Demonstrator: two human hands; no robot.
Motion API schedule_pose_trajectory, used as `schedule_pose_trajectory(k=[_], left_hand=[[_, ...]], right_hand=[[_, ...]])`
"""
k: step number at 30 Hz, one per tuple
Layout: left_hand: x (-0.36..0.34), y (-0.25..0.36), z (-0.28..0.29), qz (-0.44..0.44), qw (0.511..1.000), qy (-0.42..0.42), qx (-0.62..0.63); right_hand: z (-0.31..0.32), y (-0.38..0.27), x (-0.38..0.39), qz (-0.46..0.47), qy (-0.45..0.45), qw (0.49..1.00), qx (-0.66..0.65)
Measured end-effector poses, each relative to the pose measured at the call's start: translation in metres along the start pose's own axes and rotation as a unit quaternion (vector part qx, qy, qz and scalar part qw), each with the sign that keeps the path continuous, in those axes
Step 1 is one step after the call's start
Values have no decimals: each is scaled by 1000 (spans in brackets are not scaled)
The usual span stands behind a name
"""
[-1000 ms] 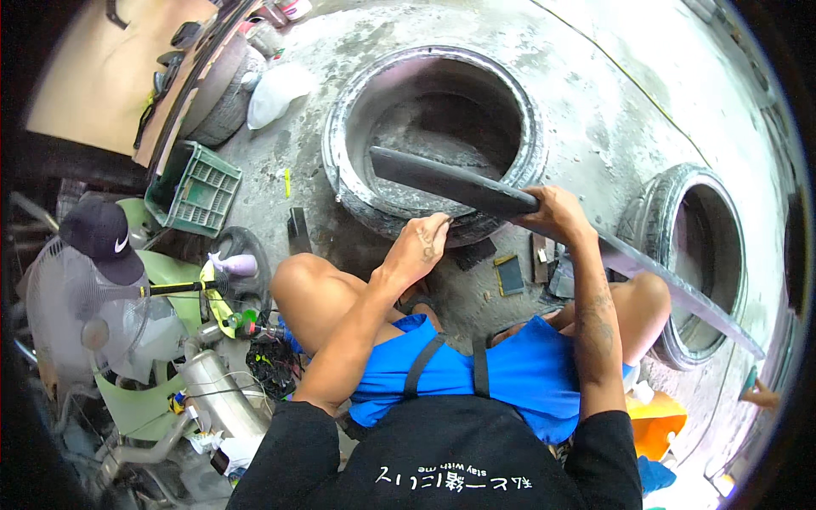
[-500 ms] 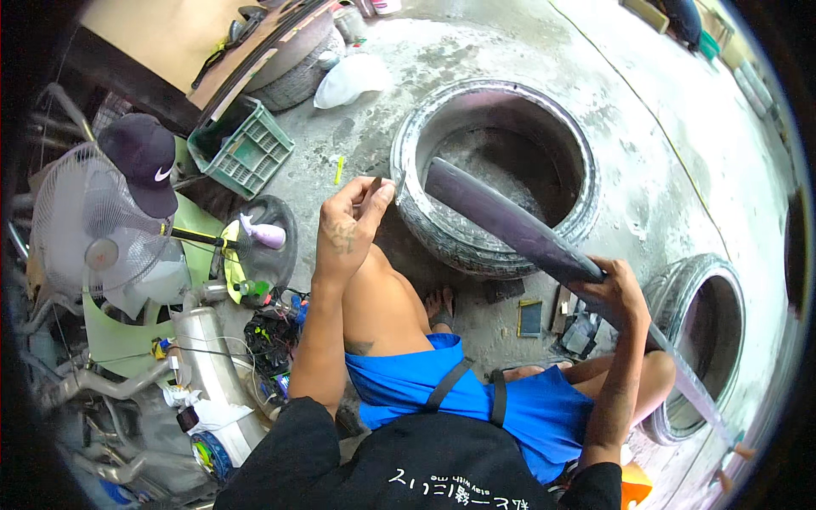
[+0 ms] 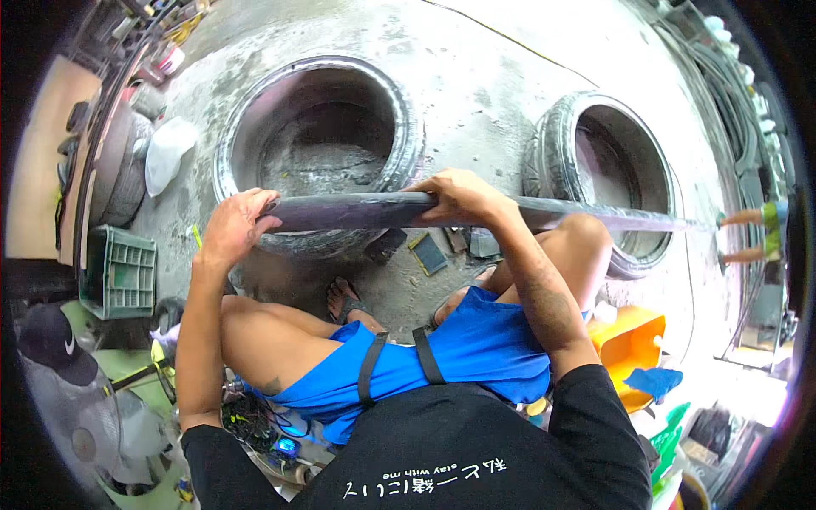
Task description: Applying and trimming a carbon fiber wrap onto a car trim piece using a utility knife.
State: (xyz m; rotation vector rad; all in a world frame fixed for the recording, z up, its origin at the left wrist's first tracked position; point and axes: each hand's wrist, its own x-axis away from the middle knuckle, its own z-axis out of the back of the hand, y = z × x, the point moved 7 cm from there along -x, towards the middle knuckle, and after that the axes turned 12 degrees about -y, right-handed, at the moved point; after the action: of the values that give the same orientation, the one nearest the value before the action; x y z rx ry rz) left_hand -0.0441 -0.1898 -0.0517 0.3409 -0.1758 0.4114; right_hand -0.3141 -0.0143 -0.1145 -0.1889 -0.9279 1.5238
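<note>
A long dark strip [image 3: 340, 212], smooth and slightly glossy, stretches sideways in front of me above two tires. My right hand [image 3: 459, 200] is closed around it near the middle, palm down. At its left end is my left hand [image 3: 240, 225], thumb below and fingers above the edge. A small dark flat piece [image 3: 271, 205] shows at those fingertips, against the strip's end; its kind cannot be made out. Behind the strip lies a large tire [image 3: 228, 140] on its side. The strip's right part passes over my knee and in front of a second tire [image 3: 544, 153].
Small dark blocks [image 3: 427, 253] lie on the floor between my feet. An orange container [image 3: 633, 340] is at my right, a green crate [image 3: 119, 272] and a fan [image 3: 93, 433] at my left. Another person's legs [image 3: 748, 234] are near the strip's far right end.
My view has turned to the right. The strip has swung from slanting to nearly level, and my left hand, earlier apart from it with the small dark piece, is now at its end.
</note>
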Motion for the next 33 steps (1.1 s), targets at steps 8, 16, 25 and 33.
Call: schedule_pose_trajectory(k=[8,16,25,33], left_hand=[[-83,-32,-40,53,995,-86,18],[-95,-54,-53,73,995,63,21],[-126,72,-78,11,975,-55,215],[-163,94,-96,-6,990,-55,126]], right_hand=[[15,118,69,-126,74,985,87],[-10,155,42,-171,71,981,57],[-10,140,16,-157,86,980,86],[-11,140,16,-157,85,983,46]])
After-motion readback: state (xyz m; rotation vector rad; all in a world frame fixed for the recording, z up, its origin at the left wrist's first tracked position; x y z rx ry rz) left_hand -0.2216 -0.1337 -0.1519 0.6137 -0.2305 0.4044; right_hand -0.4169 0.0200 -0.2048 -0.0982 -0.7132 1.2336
